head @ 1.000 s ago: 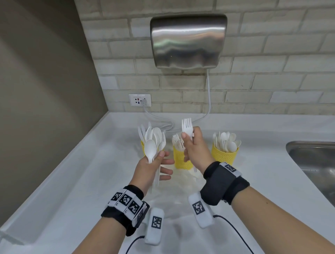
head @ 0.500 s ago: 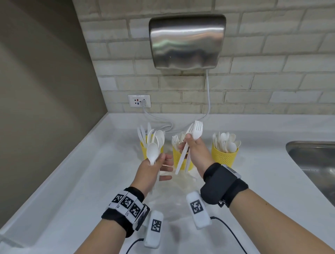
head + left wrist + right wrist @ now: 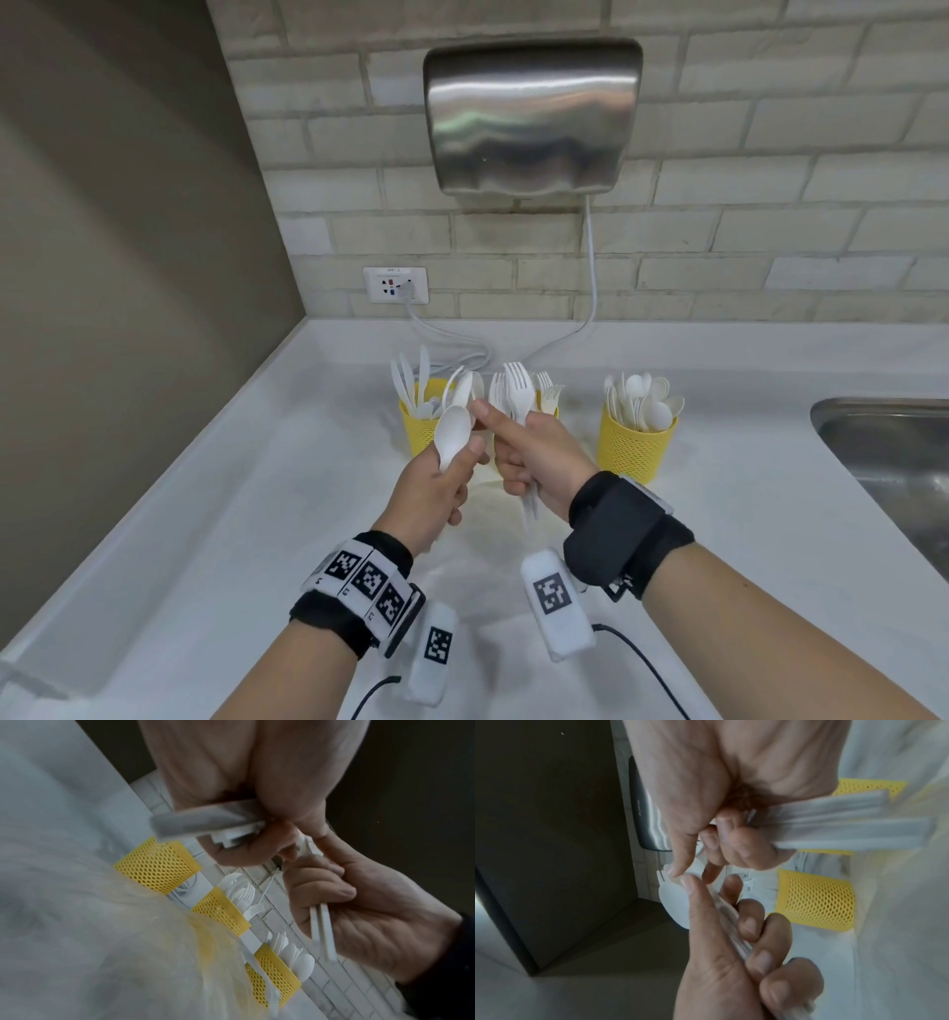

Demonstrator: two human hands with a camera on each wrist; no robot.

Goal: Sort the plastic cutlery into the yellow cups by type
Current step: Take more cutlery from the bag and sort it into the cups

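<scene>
Three yellow mesh cups stand in a row on the white counter. The left cup (image 3: 418, 434) holds knives, the middle cup (image 3: 549, 408) forks, and the right cup (image 3: 637, 447) spoons. My left hand (image 3: 462, 462) grips white spoons (image 3: 454, 434) by their handles, bowls up. My right hand (image 3: 493, 426) holds two white forks (image 3: 516, 393) upright in its curled fingers. Its thumb and forefinger touch the top of the left hand's bundle beside the spoon bowl (image 3: 675, 902). The fork handles (image 3: 321, 929) stick out below the right fist.
A steel hand dryer (image 3: 531, 113) hangs on the brick wall above the cups, its cable running to a socket (image 3: 395, 285). A sink (image 3: 888, 462) is sunk into the counter at right. A clear plastic bag (image 3: 115, 943) lies under the hands. A wall closes the left side.
My right hand has moved left and down with the forks until its fingertips meet the left hand's spoons. The forks have turned upright. The left hand stays in front of the left cup.
</scene>
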